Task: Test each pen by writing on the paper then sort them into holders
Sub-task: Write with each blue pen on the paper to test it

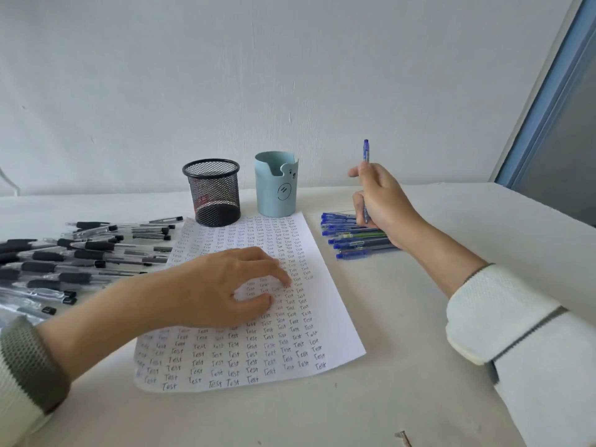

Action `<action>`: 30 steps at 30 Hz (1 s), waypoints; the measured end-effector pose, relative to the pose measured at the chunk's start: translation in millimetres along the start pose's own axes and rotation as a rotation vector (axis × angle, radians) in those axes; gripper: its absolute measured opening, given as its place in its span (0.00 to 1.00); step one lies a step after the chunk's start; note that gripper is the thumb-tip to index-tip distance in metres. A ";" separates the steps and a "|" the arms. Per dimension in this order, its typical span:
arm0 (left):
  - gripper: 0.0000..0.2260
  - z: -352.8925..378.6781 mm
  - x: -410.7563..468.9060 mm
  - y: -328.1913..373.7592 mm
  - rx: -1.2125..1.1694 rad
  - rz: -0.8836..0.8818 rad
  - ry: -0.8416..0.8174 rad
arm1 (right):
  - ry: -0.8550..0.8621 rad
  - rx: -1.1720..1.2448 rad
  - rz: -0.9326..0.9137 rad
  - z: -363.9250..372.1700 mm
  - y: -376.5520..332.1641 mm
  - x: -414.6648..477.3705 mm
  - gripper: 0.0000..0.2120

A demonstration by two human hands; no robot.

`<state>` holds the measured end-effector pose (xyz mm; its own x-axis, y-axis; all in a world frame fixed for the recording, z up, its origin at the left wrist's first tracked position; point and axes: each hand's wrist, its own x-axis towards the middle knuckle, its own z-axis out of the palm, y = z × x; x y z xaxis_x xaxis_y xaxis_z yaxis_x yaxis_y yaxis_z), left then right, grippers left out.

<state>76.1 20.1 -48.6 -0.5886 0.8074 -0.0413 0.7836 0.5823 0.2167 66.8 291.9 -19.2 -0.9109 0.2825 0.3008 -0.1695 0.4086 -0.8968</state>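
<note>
Testing pen: blue pen (pixel 366 150) held upright over the blue pen pile (pixel 351 237), right of the paper (pixel 322 333).
Right grip (pixel 380 201): clamped round the pen's barrel, tip down.
Left grip (pixel 225 285): fingers apart, tips resting on the paper.
Doing it well: carry the tip to a blank gap (few remain), write lightly, and keep the sheet pinned.
Holders: mesh holder (pixel 213 191) and pale blue holder (pixel 275 185) stand behind the paper on the tabletop (pixel 419 382).

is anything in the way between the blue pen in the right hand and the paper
Nothing visible does. The right hand holds the blue pen upright above the pile of blue pens, and only bare table lies between there and the paper. The left hand rests on the paper's middle, covering just that part.
</note>
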 end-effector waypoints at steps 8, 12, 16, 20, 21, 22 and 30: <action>0.16 1.3 1.2 -3.9 0.008 0.024 0.021 | 0.010 0.082 -0.089 -15.3 9.1 24.7 0.06; 0.16 1.0 0.7 -4.4 0.010 0.024 0.021 | 0.025 0.025 -0.198 -4.1 22.0 24.9 0.04; 0.16 2.8 -0.2 -4.4 -0.010 0.039 0.044 | -0.034 -0.310 -0.588 0.1 29.3 8.1 0.14; 0.16 3.7 -0.2 -4.6 -0.011 0.040 0.054 | -0.100 -0.490 -0.692 2.3 40.2 3.9 0.21; 0.16 4.3 -0.2 -4.7 -0.015 0.041 0.057 | -0.104 -0.501 -0.686 3.4 40.5 1.9 0.20; 0.17 4.9 -0.2 -5.2 -0.019 0.042 0.060 | -0.096 -0.503 -0.689 5.2 40.0 -0.5 0.20; 0.14 -0.8 -4.3 -13.3 -0.146 -0.075 0.212 | -0.260 -0.643 -0.829 39.7 10.0 -30.5 0.23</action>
<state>68.0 8.8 -50.5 -0.6845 0.7156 0.1393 0.7082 0.6073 0.3602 78.0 252.9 -50.3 -0.6682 -0.4534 0.5899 -0.6093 0.7884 -0.0842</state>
